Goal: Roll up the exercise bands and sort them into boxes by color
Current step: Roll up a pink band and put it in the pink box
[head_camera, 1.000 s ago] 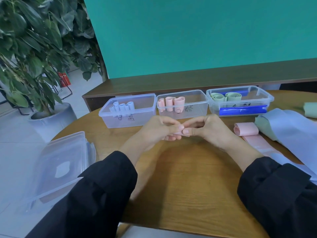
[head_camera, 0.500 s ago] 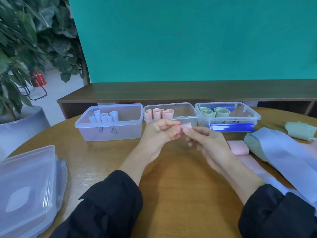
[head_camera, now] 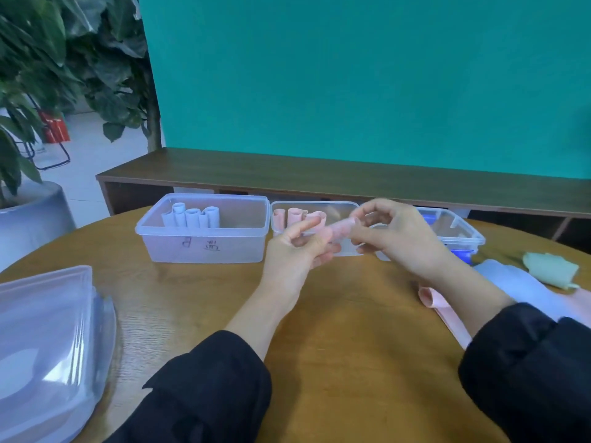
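Only the head view is given, and much of it is masked: the right hand (head_camera: 401,239) covers most of the right box (head_camera: 465,231), whose contents show only as a blue patch, and the middle box (head_camera: 315,212) is partly hidden behind both hands. Motion blur softens the pink roll (head_camera: 340,230), held above the table (head_camera: 335,330) in front of the middle box. The left hand (head_camera: 295,247) pinches its left end between thumb and curled fingers; the right hand's curled fingers pinch its right end. Pale blue rolls stand in the left box (head_camera: 204,228).
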Action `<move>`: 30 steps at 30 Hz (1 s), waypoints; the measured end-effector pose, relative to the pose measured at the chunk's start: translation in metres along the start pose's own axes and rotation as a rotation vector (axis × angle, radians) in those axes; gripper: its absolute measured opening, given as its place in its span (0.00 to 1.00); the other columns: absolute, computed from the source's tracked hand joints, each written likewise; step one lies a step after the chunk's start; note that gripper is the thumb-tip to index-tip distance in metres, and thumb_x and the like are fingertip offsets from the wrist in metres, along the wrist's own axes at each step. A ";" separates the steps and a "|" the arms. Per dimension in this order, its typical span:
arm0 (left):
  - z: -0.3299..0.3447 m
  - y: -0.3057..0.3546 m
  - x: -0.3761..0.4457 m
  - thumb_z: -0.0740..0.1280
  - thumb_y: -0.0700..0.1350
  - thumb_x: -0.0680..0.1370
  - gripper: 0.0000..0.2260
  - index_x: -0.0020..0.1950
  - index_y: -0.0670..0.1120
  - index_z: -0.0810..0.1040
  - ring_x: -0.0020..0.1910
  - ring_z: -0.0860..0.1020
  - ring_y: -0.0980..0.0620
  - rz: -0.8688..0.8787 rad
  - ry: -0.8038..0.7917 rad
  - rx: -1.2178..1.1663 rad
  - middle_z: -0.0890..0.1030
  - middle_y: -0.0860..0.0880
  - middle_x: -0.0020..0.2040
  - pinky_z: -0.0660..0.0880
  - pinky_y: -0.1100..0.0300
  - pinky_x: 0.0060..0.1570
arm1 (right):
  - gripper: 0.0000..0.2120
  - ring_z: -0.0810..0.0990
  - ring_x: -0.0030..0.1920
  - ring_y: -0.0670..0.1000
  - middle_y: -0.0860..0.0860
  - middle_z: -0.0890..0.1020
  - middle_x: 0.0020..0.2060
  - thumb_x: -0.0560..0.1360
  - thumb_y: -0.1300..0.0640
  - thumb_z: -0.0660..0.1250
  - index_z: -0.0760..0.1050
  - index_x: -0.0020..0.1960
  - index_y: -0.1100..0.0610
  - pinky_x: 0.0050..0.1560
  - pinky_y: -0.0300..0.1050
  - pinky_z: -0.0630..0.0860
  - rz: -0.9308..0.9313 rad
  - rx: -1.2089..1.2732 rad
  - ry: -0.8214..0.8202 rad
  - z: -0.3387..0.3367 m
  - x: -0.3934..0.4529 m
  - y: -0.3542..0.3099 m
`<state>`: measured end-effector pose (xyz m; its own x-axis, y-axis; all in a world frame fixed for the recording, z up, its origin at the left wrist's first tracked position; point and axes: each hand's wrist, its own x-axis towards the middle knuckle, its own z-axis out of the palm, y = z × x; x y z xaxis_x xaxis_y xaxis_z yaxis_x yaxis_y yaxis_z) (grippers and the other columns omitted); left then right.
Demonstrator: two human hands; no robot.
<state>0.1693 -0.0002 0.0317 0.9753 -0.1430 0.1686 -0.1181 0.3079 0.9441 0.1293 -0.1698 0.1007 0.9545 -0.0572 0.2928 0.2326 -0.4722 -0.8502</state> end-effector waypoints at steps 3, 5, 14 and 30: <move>-0.007 -0.006 0.001 0.74 0.52 0.77 0.20 0.68 0.51 0.79 0.48 0.86 0.53 0.060 0.210 0.102 0.87 0.54 0.51 0.83 0.53 0.53 | 0.06 0.86 0.36 0.55 0.56 0.85 0.42 0.73 0.56 0.76 0.82 0.47 0.57 0.49 0.56 0.84 -0.057 -0.145 0.029 -0.004 0.033 0.000; -0.010 -0.008 0.002 0.72 0.54 0.78 0.16 0.65 0.55 0.80 0.47 0.86 0.52 0.085 0.292 0.106 0.86 0.56 0.53 0.83 0.52 0.52 | 0.06 0.86 0.38 0.56 0.52 0.86 0.39 0.72 0.53 0.76 0.83 0.46 0.54 0.51 0.55 0.83 -0.076 -0.223 0.024 -0.002 0.055 0.002; -0.012 -0.008 0.007 0.61 0.45 0.84 0.10 0.48 0.55 0.79 0.31 0.83 0.53 0.144 0.677 0.106 0.85 0.52 0.38 0.81 0.41 0.48 | 0.09 0.81 0.48 0.48 0.51 0.85 0.46 0.74 0.59 0.73 0.85 0.53 0.56 0.44 0.35 0.75 -0.191 -0.556 -0.194 0.064 0.127 0.001; -0.009 0.007 0.000 0.64 0.39 0.79 0.11 0.57 0.53 0.77 0.36 0.81 0.45 0.152 0.741 -0.001 0.84 0.44 0.41 0.69 0.74 0.30 | 0.10 0.81 0.45 0.49 0.43 0.81 0.39 0.70 0.59 0.75 0.76 0.40 0.47 0.48 0.51 0.81 -0.233 -0.689 -0.303 0.105 0.141 0.014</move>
<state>0.1702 0.0104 0.0353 0.8190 0.5705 0.0619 -0.2616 0.2750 0.9252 0.2873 -0.0916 0.0842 0.9277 0.3060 0.2138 0.3594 -0.8870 -0.2900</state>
